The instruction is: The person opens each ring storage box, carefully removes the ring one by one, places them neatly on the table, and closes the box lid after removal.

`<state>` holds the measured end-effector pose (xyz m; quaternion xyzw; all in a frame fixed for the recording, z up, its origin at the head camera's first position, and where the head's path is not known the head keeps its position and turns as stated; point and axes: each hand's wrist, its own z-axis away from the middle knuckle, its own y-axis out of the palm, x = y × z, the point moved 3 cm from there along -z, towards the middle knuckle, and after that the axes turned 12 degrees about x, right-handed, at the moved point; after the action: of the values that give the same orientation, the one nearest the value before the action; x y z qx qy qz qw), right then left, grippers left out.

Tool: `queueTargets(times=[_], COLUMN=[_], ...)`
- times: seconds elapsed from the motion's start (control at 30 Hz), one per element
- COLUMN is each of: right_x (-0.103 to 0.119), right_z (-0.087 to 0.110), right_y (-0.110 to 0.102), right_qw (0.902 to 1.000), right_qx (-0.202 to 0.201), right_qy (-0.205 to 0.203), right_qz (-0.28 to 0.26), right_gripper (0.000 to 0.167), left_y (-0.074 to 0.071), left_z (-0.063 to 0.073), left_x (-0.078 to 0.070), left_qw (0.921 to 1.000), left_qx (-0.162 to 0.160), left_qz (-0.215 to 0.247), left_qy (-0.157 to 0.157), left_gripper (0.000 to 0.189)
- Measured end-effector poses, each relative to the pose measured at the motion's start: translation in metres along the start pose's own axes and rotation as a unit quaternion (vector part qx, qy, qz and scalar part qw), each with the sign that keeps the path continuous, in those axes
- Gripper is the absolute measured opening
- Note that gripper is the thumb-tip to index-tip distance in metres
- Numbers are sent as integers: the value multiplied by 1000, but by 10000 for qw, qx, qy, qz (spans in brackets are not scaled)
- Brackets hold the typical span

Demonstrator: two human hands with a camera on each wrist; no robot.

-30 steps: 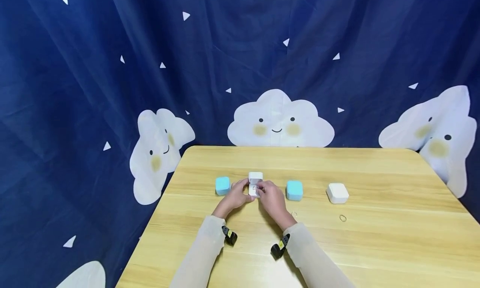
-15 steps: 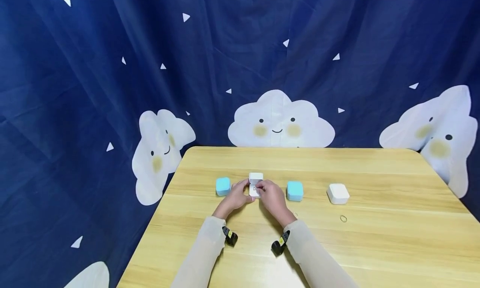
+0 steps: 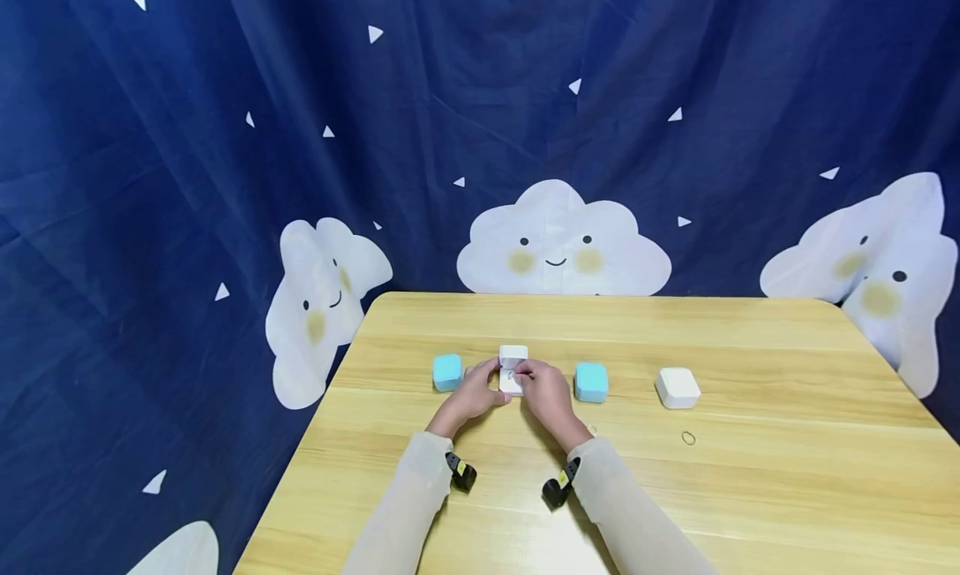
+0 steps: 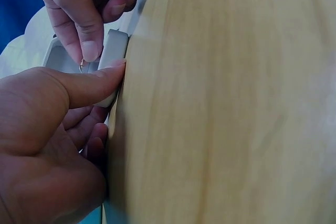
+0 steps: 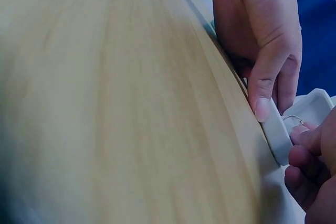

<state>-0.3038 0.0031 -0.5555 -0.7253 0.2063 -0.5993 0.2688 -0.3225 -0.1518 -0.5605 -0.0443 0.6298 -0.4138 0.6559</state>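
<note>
A small white ring box [image 3: 513,355] stands on the table with its lid raised. My left hand [image 3: 474,393] grips the box's base from the left, its thumb [image 4: 100,85] along the near side. From the right, my right hand [image 3: 549,396] pinches a thin ring [image 5: 293,117] between thumb and fingertips, at the box's inside. The left wrist view also shows the ring [image 4: 81,67] below those fingertips. Whether its lower part sits in the box's lining is hidden. The remaining fingers of my right hand [image 5: 310,169] are curled beside the box.
One light blue box [image 3: 447,373] stands just left of my left hand, another blue box [image 3: 592,382] right of my right hand. Farther right is a closed white box [image 3: 678,388]. A ring [image 3: 688,437] lies before it; another ring [image 3: 592,429] is partly covered by my right wrist.
Both hands keep their hold and place, with only tiny finger movement at the ring. The head view has shifted very slightly.
</note>
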Motion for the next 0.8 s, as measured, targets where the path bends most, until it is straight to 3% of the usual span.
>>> queueTargets(times=[0.5,0.8], right_x=[-5,-3], right_z=[0,3], right_y=[3,0], right_qw=[9949,9882], right_qx=[-223,67], right_qy=[363,584], right_qz=[-917,-1416], right_gripper=[5,7], left_y=[1,0], left_z=[0,2], left_x=[0,-2], left_qw=[10000,9999], left_qx=[-15,14], left_qz=[-43,-45], left_qy=[-64,-93], left_gripper=[74,74])
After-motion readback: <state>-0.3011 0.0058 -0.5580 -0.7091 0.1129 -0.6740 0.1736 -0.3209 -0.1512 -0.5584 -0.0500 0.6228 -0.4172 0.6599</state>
